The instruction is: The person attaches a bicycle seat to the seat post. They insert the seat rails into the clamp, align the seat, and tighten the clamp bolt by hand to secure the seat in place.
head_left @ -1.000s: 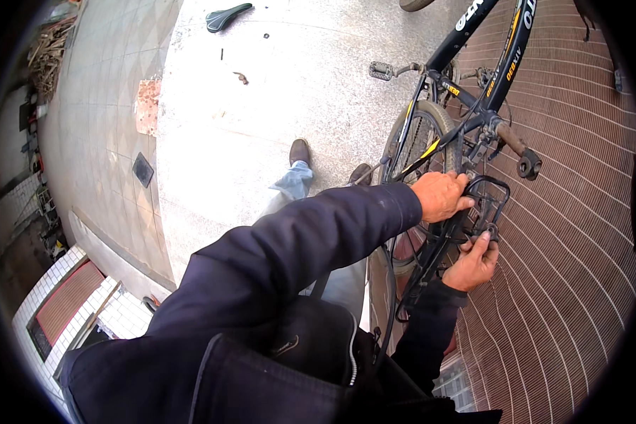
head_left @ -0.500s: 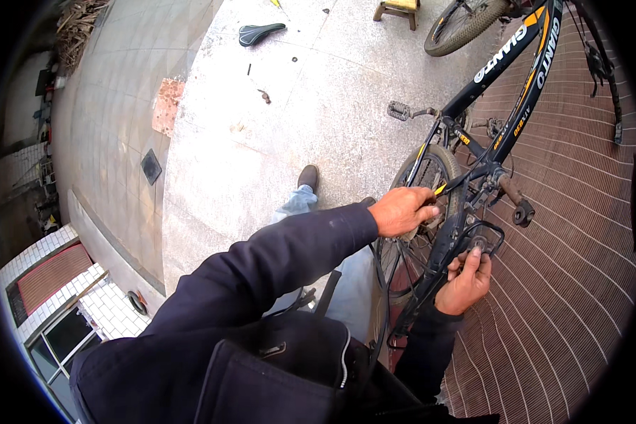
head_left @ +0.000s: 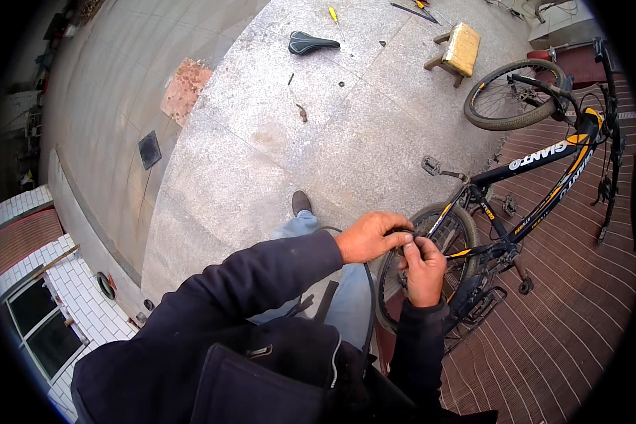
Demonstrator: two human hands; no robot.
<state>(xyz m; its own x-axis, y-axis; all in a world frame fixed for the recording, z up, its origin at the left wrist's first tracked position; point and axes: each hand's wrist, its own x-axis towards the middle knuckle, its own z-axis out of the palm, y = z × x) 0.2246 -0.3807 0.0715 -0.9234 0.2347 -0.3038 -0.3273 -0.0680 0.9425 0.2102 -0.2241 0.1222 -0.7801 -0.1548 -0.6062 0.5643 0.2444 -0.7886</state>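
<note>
My left hand [head_left: 376, 238] pinches a dark piece between thumb and fingers, seemingly part of a thin black tube [head_left: 372, 300] that loops behind the wrist and hangs down in front of my legs. Fingertip to fingertip with it, my right hand [head_left: 425, 272] is closed too; what sits in its pinch is too small to make out. Just beyond both hands is the rear wheel [head_left: 466, 225] of a black and orange bicycle [head_left: 505, 226]. My hands partly cover this wheel. One pedal [head_left: 431, 165] points toward the pale floor.
A black saddle [head_left: 314, 44], a yellow-handled screwdriver [head_left: 334, 15] and small loose parts lie on the pale floor [head_left: 226, 177]. Near the front wheel [head_left: 514, 95] stands a low stool [head_left: 462, 51]. Striped brown matting [head_left: 544, 339] spreads on the right. My shoe [head_left: 301, 202] is ahead.
My right hand has left the bicycle's lower crank area and come up to meet my left hand. The left has drawn back slightly. The view has shifted, showing more of the bicycle and stool.
</note>
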